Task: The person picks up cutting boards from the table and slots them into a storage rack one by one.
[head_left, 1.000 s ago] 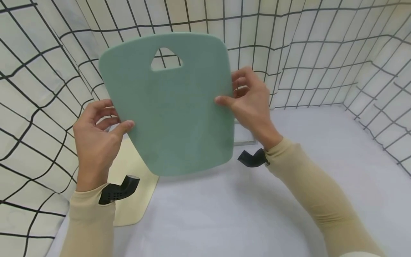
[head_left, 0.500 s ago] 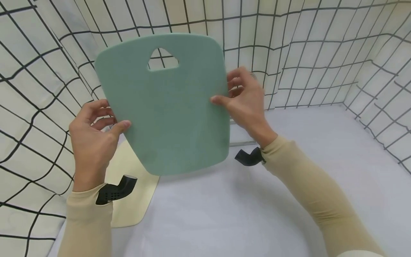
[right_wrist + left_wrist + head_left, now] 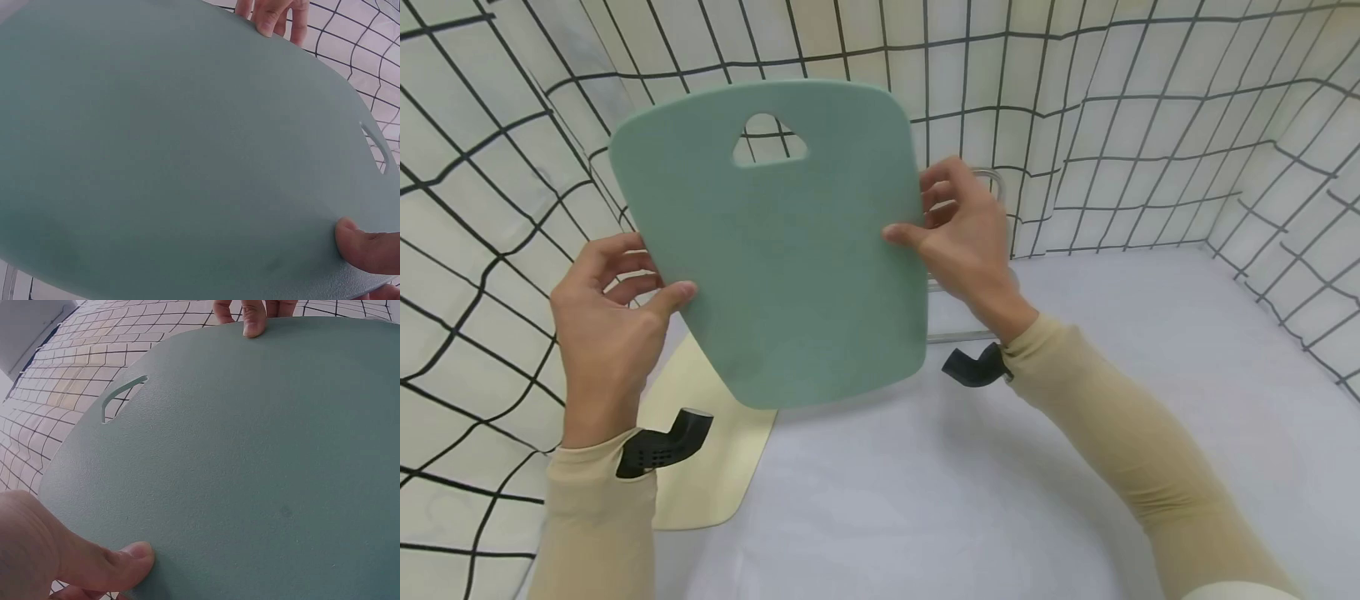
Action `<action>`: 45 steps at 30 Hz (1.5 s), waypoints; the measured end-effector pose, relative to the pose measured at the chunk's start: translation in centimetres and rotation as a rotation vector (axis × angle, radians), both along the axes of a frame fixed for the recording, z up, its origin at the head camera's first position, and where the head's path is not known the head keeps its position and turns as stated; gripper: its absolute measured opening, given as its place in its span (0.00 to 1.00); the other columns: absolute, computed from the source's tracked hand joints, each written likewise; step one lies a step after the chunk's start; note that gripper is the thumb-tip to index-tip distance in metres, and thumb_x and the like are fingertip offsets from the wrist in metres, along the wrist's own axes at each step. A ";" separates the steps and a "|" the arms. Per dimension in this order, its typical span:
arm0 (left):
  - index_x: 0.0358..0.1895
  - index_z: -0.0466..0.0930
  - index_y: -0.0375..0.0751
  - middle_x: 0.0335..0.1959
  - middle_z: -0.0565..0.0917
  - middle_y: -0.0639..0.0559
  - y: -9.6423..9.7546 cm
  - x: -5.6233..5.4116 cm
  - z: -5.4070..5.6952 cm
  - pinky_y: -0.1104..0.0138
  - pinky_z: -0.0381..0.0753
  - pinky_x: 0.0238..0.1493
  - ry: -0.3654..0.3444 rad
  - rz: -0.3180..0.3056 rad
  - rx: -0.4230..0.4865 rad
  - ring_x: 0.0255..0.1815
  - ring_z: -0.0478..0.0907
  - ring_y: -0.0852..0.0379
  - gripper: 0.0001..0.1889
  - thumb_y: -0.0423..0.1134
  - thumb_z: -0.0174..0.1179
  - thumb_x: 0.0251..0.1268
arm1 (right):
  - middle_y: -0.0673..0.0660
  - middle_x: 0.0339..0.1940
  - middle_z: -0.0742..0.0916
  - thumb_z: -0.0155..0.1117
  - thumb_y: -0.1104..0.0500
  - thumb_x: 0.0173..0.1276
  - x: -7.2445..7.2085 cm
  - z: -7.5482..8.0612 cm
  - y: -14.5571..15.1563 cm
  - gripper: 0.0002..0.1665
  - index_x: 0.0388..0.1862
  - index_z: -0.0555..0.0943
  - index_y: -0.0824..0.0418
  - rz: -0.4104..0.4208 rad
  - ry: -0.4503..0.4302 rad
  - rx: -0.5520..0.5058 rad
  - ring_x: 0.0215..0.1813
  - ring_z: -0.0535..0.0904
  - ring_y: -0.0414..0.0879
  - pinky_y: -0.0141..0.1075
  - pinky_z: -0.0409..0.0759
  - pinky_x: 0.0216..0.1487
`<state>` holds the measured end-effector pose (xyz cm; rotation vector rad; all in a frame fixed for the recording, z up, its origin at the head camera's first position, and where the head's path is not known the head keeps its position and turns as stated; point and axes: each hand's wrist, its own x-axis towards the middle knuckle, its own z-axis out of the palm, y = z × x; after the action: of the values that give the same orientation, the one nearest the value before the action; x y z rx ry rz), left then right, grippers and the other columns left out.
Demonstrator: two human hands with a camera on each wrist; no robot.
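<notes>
A green cutting board [image 3: 797, 275] with a rounded triangular handle hole near its top edge is held up above the white surface, its broad face toward me. My left hand [image 3: 613, 333] pinches its left edge, thumb on the front face and fingers behind. On the opposite edge my right hand [image 3: 966, 242] grips it the same way, somewhat higher. The left wrist view shows the board [image 3: 237, 456] filling most of the frame, with the left thumb [image 3: 134, 559] pressed on its face. In the right wrist view the right thumb [image 3: 369, 247] lies near the handle hole.
A pale yellow board [image 3: 722, 467] lies on the white surface [image 3: 880, 500] at the left, partly behind the left forearm. Behind the right hand stands a metal wire rack [image 3: 962, 337], mostly hidden. Dark wire grid panels [image 3: 1120, 117] rise at the back and both sides.
Both hands have shifted slightly left together with the green cutting board. More of the metal rack shows behind the right hand. The grip on both edges is the same.
</notes>
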<state>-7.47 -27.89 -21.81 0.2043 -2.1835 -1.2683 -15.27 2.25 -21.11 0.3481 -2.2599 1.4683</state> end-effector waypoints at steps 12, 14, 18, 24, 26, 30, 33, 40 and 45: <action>0.66 0.79 0.56 0.51 0.81 0.65 -0.7 0.1 0.0 0.78 0.80 0.47 -0.027 0.028 0.005 0.47 0.83 0.64 0.31 0.28 0.71 0.61 | 0.58 0.44 0.87 0.81 0.60 0.58 -0.6 -0.3 -0.8 0.27 0.52 0.76 0.57 0.017 0.005 0.001 0.37 0.85 0.48 0.41 0.89 0.45; 0.66 0.79 0.57 0.51 0.81 0.66 -0.7 0.2 0.0 0.78 0.79 0.47 -0.034 0.033 0.003 0.47 0.83 0.64 0.31 0.28 0.71 0.61 | 0.58 0.44 0.86 0.81 0.60 0.58 -0.6 -0.3 -1.0 0.27 0.52 0.76 0.57 0.020 0.003 0.001 0.38 0.85 0.48 0.41 0.88 0.46; 0.66 0.78 0.57 0.51 0.80 0.66 -1.0 0.2 0.1 0.79 0.80 0.47 -0.049 0.046 0.012 0.47 0.83 0.65 0.31 0.29 0.71 0.61 | 0.57 0.44 0.86 0.81 0.60 0.59 -0.6 -0.4 -1.2 0.27 0.52 0.76 0.56 0.042 0.002 -0.009 0.39 0.85 0.48 0.41 0.89 0.47; 0.67 0.78 0.57 0.51 0.80 0.67 -1.4 0.2 0.1 0.83 0.81 0.45 -0.058 0.066 0.005 0.46 0.83 0.66 0.31 0.29 0.71 0.61 | 0.57 0.44 0.86 0.80 0.60 0.59 -0.7 -0.5 -1.7 0.26 0.52 0.76 0.56 0.063 0.011 -0.012 0.38 0.86 0.48 0.41 0.89 0.47; 0.67 0.78 0.57 0.50 0.80 0.67 -1.5 0.2 0.1 0.83 0.81 0.44 -0.058 0.068 -0.002 0.45 0.83 0.67 0.32 0.28 0.71 0.61 | 0.58 0.44 0.86 0.81 0.60 0.59 -0.8 -0.5 -1.9 0.26 0.52 0.76 0.56 0.061 0.018 -0.010 0.38 0.86 0.48 0.41 0.89 0.47; 0.66 0.79 0.54 0.49 0.80 0.67 -1.8 0.2 0.1 0.83 0.81 0.42 -0.039 0.062 -0.002 0.44 0.83 0.67 0.32 0.26 0.72 0.59 | 0.59 0.45 0.87 0.81 0.60 0.58 -0.9 -0.5 -2.2 0.26 0.52 0.76 0.57 0.067 0.029 -0.010 0.38 0.85 0.48 0.42 0.89 0.47; 0.65 0.79 0.53 0.47 0.80 0.66 -2.0 0.1 0.1 0.83 0.81 0.43 -0.026 0.061 0.005 0.43 0.83 0.68 0.31 0.25 0.72 0.59 | 0.59 0.44 0.87 0.81 0.60 0.59 -1.0 -0.5 -2.4 0.26 0.52 0.76 0.57 0.071 0.032 -0.009 0.38 0.85 0.48 0.41 0.89 0.47; 0.65 0.79 0.54 0.47 0.81 0.66 -2.2 0.0 0.4 0.82 0.81 0.44 -0.036 0.080 0.018 0.42 0.83 0.67 0.31 0.25 0.71 0.59 | 0.59 0.44 0.86 0.81 0.61 0.59 -1.1 -0.5 -2.9 0.26 0.52 0.76 0.57 0.092 0.031 -0.019 0.38 0.85 0.50 0.40 0.89 0.46; 0.66 0.78 0.55 0.49 0.80 0.67 -2.3 0.0 0.4 0.82 0.80 0.45 -0.050 0.098 0.013 0.45 0.82 0.67 0.31 0.26 0.70 0.61 | 0.58 0.44 0.86 0.80 0.62 0.59 -1.2 -0.4 -3.2 0.26 0.52 0.76 0.57 0.098 0.027 -0.020 0.37 0.85 0.49 0.39 0.88 0.45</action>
<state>-7.47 -30.22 -21.41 0.3476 -2.1797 -1.2353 -16.48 -0.95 -21.52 0.4760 -2.2334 1.5242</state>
